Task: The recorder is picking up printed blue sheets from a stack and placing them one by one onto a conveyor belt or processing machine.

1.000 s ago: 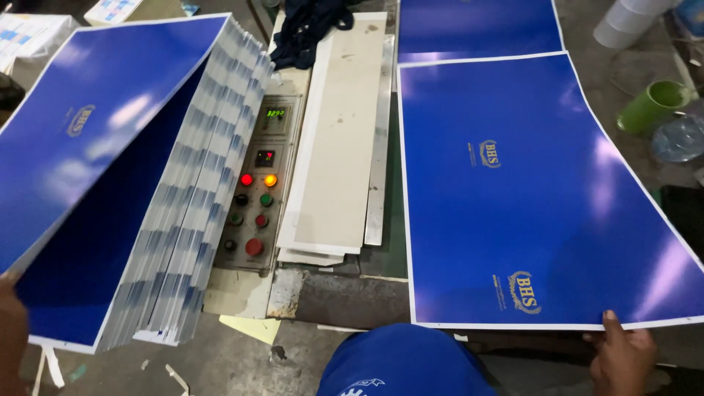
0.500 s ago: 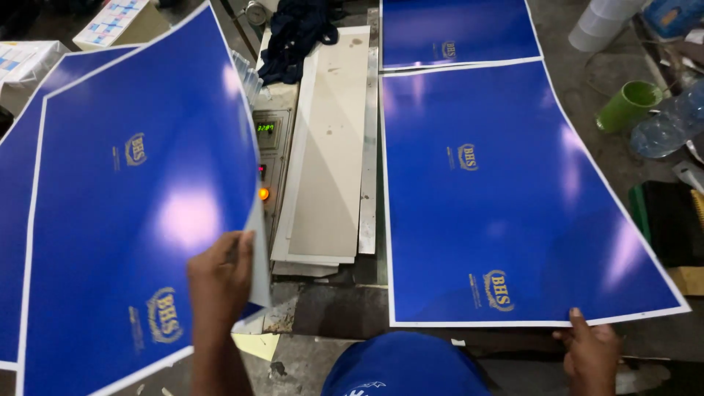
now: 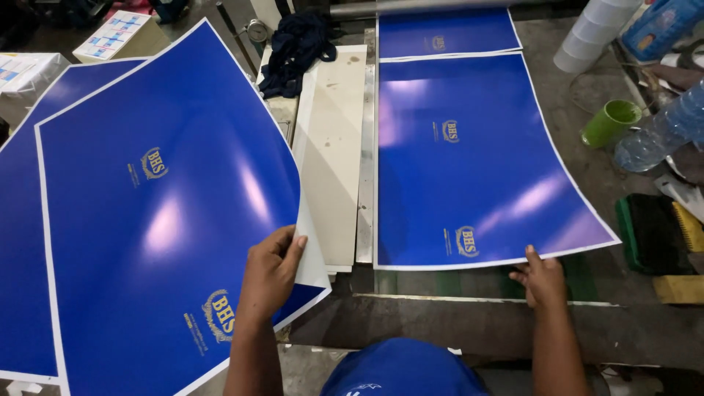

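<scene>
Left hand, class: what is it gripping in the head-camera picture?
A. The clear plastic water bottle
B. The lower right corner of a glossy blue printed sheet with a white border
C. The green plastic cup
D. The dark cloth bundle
B: the left hand pinches the lower right corner of the glossy blue printed sheet with a white border, lifting that edge, while the green plastic cup stands far off on the right.
</scene>
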